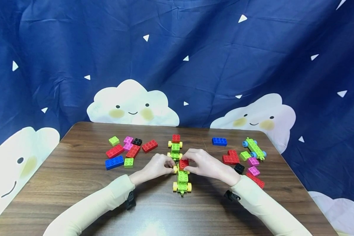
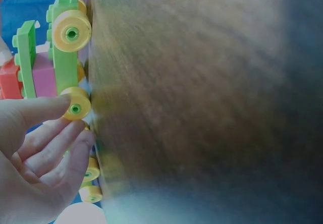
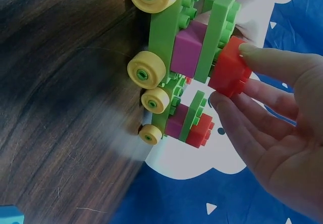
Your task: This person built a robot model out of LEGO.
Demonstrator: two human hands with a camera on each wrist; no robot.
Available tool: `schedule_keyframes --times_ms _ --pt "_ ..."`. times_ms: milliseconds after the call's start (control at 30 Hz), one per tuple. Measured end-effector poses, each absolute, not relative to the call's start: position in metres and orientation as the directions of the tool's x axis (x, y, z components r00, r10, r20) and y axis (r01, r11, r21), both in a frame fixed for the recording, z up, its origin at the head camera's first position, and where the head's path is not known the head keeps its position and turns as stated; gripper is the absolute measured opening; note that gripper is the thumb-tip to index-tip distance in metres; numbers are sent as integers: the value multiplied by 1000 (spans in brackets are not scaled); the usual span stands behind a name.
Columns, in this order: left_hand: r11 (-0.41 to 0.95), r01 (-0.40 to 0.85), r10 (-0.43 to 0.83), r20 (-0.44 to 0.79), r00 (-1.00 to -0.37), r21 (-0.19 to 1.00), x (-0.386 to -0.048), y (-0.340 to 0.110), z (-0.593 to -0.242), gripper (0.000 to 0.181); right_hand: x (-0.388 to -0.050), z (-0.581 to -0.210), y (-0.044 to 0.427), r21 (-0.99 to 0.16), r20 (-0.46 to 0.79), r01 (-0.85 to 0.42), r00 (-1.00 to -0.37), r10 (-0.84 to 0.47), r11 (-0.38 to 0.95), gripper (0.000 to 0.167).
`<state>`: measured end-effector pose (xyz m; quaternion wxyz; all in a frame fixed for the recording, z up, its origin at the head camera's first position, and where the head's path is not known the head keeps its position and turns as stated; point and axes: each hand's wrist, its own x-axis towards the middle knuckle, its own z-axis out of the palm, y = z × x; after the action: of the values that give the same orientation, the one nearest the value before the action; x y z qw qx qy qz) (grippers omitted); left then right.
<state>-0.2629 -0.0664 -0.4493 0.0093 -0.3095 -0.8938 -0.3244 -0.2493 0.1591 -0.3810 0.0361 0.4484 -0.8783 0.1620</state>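
Near the table's middle stands a toy car [image 1: 182,177] of green blocks with yellow wheels. A purple brick [image 3: 189,47] sits between its base and a raised green plate [image 3: 216,37]. My right hand [image 1: 206,165] pinches the red brick [image 3: 230,66] on top of that plate between thumb and fingers. At the car's left side, my left hand [image 1: 158,166] holds a yellow wheel [image 2: 76,103] between thumb and fingertips. A similar toy car [image 1: 175,147] with a red brick [image 1: 176,138] on top stands just beyond, partly hidden by the hands.
Loose red, blue, pink, green and black bricks [image 1: 114,162] lie to the left. At the right are a blue brick [image 1: 219,141], joined red bricks [image 1: 231,157], other small bricks [image 1: 253,161] and a green wheeled base [image 1: 254,148] with blue wheels. A blue curtain [image 1: 177,59] hangs behind the table.
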Motion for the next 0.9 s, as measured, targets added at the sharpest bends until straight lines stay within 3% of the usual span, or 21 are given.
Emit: schedule_keyframes --times_ms 467,700,900 --pt "591 564 547 227 -806 577 -264 -66 -452 11 -250 -383 159 -270 198 -809 -577 -792 522 22" --pt "594 551 541 215 -813 587 -263 -66 -451 13 -248 -382 157 -209 229 -848 -527 -818 488 20" --pt "595 550 541 214 -813 587 -263 -66 -450 13 -247 -382 154 -193 233 -847 -530 -816 495 20"
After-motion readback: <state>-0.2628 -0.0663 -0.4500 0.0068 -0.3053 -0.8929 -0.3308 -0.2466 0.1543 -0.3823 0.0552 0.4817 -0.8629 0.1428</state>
